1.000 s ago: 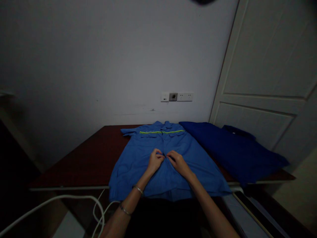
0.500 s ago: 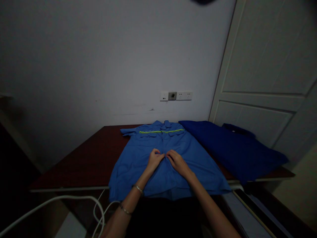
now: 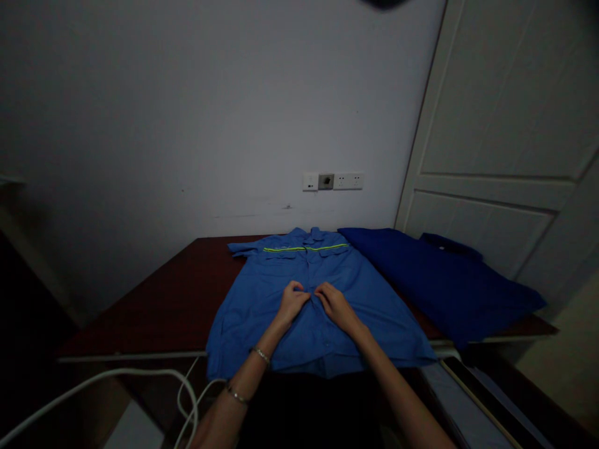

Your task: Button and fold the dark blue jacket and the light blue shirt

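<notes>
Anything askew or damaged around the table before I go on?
The lighter blue shirt overhangs the front edge of the table, as does a corner of the darker blue garment, leaving both partly unsupported. A dark scuff mars the wall. A white cable loops loosely at lower left.

Dim corner with a pale wall (image 3: 187, 112) and a panelled white door (image 3: 496, 149).
A dark red table (image 3: 163, 293) with a light front edge stands against the wall; just above it run white socket plates (image 3: 347, 181) beside a grey one (image 3: 326, 181), over faint scuffs; the left side sinks into shadow.
</notes>
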Tool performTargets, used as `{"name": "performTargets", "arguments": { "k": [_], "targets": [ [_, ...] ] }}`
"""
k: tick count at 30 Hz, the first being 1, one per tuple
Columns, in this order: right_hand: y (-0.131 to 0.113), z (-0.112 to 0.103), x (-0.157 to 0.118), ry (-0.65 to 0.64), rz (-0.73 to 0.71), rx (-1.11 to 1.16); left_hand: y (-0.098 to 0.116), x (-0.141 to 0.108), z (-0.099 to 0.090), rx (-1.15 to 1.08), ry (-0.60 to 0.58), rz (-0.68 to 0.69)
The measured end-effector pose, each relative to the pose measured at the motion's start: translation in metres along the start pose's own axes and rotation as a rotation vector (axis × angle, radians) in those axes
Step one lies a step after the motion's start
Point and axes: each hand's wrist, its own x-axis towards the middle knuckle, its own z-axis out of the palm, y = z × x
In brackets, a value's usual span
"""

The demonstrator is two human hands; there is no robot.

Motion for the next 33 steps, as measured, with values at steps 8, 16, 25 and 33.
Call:
{"name": "performTargets", "arguments": {
  "k": [8,16,25,33],
  "targets": [
    [0.000,0.000,0.000,-0.004,0.019,0.013,-0.004,0.002,-0.001,-0.003,-0.009,0.006],
    [0.000,0.001,0.000,0.011,0.018,0.021,-0.002,0.000,-0.001,0.003,-0.013,0.015],
    [-0.002,-0.003,0.004,0.182,0.333,0.237,-0.004,0.003,-0.002,-0.054,0.003,0.019],
    [-0.019,0.001,0.015,0.141,0.911,0.748,0.001,-0.002,0.001,0.052,0.009,0.194]
  ]
}}
